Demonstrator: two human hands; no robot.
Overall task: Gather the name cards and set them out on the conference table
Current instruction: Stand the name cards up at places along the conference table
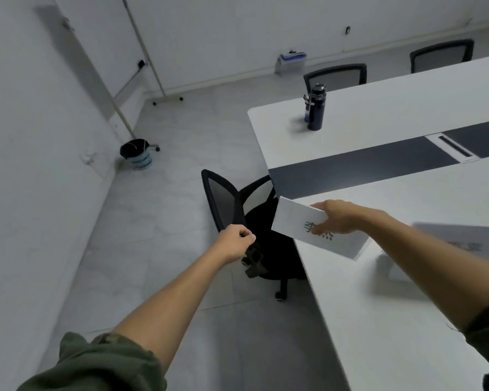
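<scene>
Right hand [340, 217] holds a white name card [302, 224] by its near end: fingers wrapped over the top edge, thumb pressed on the printed face, partly covering the dark characters. The card is tilted, its far end jutting out past the corner of the conference table [378, 292] and over the seat of the black chair [223, 198]. Whether the card's lower edge touches the tabletop cannot be told; it appears just above or at the table's end.

Left hand [235, 244] is curled closed, fingers folded in toward the palm, at the lower edge of the chair's backrest. It seems to touch or pinch the backrest frame, but the contact is not clear. It sits well to the left of the held card, at about the same reach.

To the right of the right forearm, a second name card [460, 238] is on the tabletop, blurred, with faint reddish print; beside it, nearer the forearm, lies a pale white shape too blurred to identify.

Beyond the held card, across the dark strip down the table's middle, a dark blue water bottle [316, 107] stands upright on the far half of the table. Far off to the left of both hands, a small bin [137, 153] with a black liner sits on the floor by the wall. Both forearms are bare, with olive sleeves [102, 362] pushed up.
</scene>
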